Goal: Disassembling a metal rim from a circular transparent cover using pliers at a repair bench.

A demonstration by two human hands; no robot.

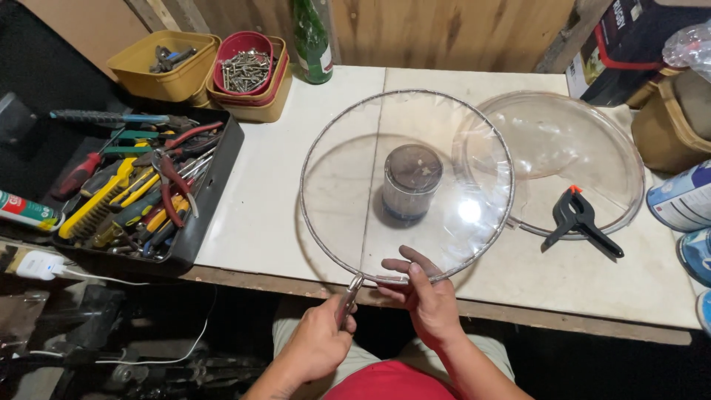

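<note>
Nearest you, your left hand [317, 342] is closed around the small tool [348, 298] whose metal tip meets the near rim of the clear round disc [406, 185]. Your right hand [424, 295] pinches that same near rim just beside it, fingers on top and narrow, the thumb on the edge. The disc, ringed with a thin metal wire, is held over the white tabletop [259, 200]; through it you see a dark-topped cylindrical jar [412, 180] standing under its middle.

To your right, a black spring clamp [580, 221] with an orange tip lies partly on the edge of a second clear disc [566, 159], which the first one overlaps. Past it, at the table's right edge, a white and blue can [683, 197] lies on its side.

To your left, a black tray [144, 194] holds a jumble of pliers, screwdrivers and a yellow wire brush; a white and green tube [26, 211] lies at its outer side, and a white plug [37, 264] with a cable sits below.

Farther back, a yellow tub [167, 65] holds a few metal parts, and a red bowl of screws [245, 67] sits nested in yellow tubs. A green glass bottle [311, 37] with a pale label stands against the wooden wall. In the far right corner sit a dark box with red trim [629, 44] and a tan container [670, 118].
</note>
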